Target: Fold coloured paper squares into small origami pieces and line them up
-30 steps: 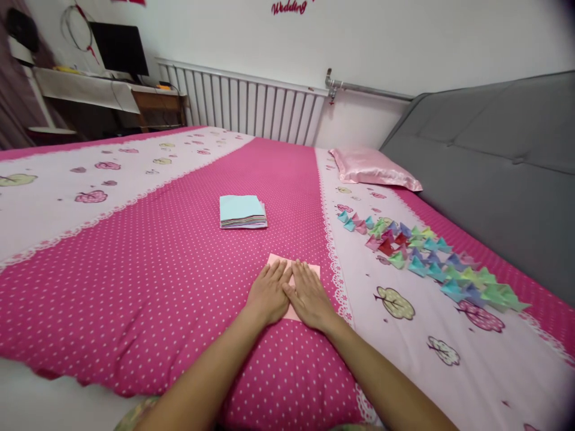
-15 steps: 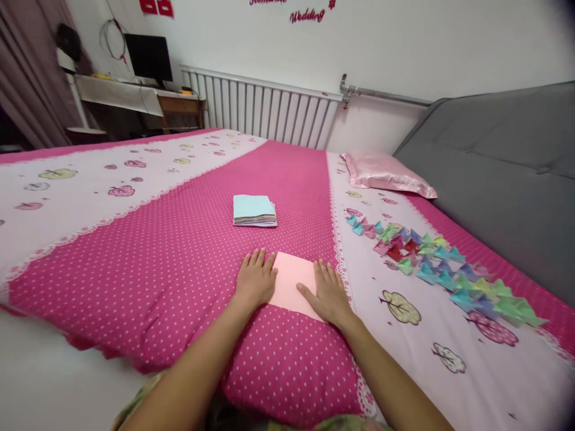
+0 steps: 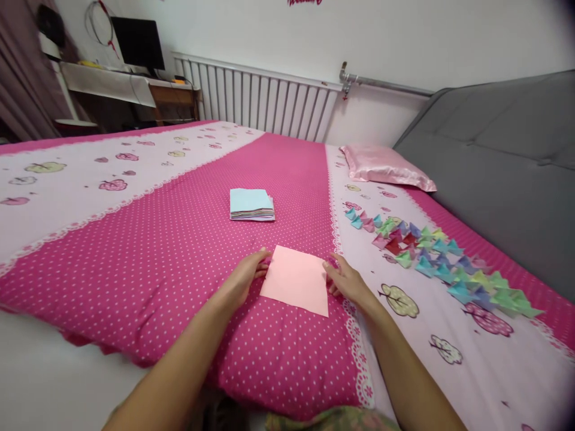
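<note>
A square pink sheet of paper (image 3: 296, 280) lies on the bedspread in front of me, unfolded and nearly flat. My left hand (image 3: 249, 272) is at its left edge, fingers curled in against the paper. At the right edge, my right hand (image 3: 345, 278) pinches the sheet, its thumb on top and the other fingers bent beside and below the edge. Beyond the sheet sits a stack of coloured paper (image 3: 251, 205), light blue on top. Many small folded paper boats (image 3: 442, 269) in several colours stand in rows to the right.
The bed carries a pink dotted bedspread (image 3: 179, 239) with white printed bands. A pink satin pillow (image 3: 389, 164) rests near the grey headboard (image 3: 503, 143). Along the wall runs a white radiator (image 3: 260, 96). A desk (image 3: 173, 99) with a monitor (image 3: 138, 45) stands at the far left.
Both palms have lifted off the paper and moved outward to its left and right edges, with the fingers now bent. More of the pink sheet shows. The view has tilted slightly down.
</note>
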Available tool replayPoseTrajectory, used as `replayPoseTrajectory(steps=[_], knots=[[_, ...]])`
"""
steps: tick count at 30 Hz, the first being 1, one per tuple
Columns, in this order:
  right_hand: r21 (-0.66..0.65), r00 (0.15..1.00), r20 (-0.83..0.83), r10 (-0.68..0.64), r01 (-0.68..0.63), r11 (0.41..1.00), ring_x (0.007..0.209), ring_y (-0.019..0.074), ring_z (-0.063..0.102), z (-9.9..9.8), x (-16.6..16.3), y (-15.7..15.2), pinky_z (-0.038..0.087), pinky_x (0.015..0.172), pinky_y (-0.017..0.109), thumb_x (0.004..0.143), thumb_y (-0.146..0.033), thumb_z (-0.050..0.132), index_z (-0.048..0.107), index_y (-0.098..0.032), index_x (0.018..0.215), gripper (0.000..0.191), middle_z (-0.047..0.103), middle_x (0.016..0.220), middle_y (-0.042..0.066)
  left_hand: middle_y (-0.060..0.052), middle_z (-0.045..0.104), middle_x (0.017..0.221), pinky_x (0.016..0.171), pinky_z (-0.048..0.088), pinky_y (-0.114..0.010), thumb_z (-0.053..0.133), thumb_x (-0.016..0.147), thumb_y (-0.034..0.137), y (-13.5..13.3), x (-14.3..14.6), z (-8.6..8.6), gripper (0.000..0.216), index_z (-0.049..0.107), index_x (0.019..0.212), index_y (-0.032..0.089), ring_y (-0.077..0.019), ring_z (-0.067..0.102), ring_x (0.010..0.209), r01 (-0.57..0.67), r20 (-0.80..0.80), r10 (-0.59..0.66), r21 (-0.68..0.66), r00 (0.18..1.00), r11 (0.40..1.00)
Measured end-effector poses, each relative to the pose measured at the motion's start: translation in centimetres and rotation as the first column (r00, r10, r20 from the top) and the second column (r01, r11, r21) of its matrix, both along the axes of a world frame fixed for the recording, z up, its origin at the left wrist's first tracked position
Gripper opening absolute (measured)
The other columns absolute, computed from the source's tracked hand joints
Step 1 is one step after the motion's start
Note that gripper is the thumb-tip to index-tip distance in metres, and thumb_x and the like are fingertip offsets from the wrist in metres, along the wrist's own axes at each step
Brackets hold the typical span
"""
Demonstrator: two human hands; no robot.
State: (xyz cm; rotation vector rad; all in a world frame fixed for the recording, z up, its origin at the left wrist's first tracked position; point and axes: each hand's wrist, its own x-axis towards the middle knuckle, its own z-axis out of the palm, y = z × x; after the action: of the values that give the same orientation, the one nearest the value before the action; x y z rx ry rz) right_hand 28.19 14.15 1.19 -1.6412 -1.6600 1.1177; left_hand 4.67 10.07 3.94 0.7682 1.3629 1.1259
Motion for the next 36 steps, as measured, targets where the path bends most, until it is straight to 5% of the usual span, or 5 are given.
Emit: replayPoseTrajectory(steps=[8,12,17,28,36], knots=[[-0.127,0.859,-0.484,0.168,-0.259,0.957,0.064,0.0104,0.059,1.2,-0.8,-0.9,0.047,0.055,0.020,0.076,-0.042,0.057,0.055,-0.024,0.117,0.044,0.066,0.083,0.002,-0.007,0.065,0.084,0.061,0.043,-0.021,0.059,0.070,0.035,-0.2,-0.4,0.0,0.032,0.067,0.091,0.012,-0.0110,0.057,0.066,0.054,0.081,-0.056,0.022,0.995,0.998],[-0.030,0.861,-0.434,0.266,-0.309,0.951,0.085,0.0175,0.061,1.2,-1.2,-1.3,0.048,0.072,0.029,0.069,-0.035,0.067,0.064,-0.019,0.105,0.039,0.063,0.108,0.008,-0.005,0.065,0.070,0.054,0.041,-0.020,0.061,0.070,0.029,-0.5,-0.2,0.2,0.025,0.068,0.085,0.011,-0.0092,0.054,0.056,0.061,0.054,-0.062,0.016,0.997,0.998],[0.057,0.848,-0.434,0.305,-0.311,0.949,0.091,0.0193,0.059,1.3,-1.6,-1.6,0.047,0.078,0.031,0.068,-0.032,0.068,0.065,-0.019,0.101,0.035,0.062,0.111,0.008,-0.005,0.067,0.070,0.052,0.041,-0.022,0.066,0.066,0.025,-1.0,-0.2,0.6,0.025,0.069,0.086,0.012,-0.0108,0.055,0.055,0.120,0.008,-0.120,-0.006,0.993,0.993],[0.207,0.839,-0.495,0.226,-0.139,0.969,0.103,0.0241,0.056,1.3,-2.0,-1.6,0.046,0.084,0.035,0.064,-0.032,0.072,0.063,-0.021,0.103,0.041,0.061,0.113,0.008,-0.008,0.068,0.090,0.066,0.047,-0.026,0.077,0.053,0.020,-0.8,0.0,-0.2,0.054,0.063,0.105,0.015,-0.0147,0.061,0.072,0.196,0.125,-0.239,0.289,0.963,0.937],[0.399,0.945,-0.275,0.177,-0.055,0.915,0.099,0.0246,0.058,1.9,-2.3,-1.9,0.044,0.088,0.041,0.068,-0.035,0.068,0.065,-0.020,0.099,0.034,0.066,0.104,0.008,-0.009,0.068,0.099,0.071,0.048,-0.029,0.071,0.060,0.023,-0.9,0.4,0.2,0.039,0.068,0.098,0.015,-0.0204,0.062,0.083,0.147,-0.226,-0.060,0.393,0.972,0.908]])
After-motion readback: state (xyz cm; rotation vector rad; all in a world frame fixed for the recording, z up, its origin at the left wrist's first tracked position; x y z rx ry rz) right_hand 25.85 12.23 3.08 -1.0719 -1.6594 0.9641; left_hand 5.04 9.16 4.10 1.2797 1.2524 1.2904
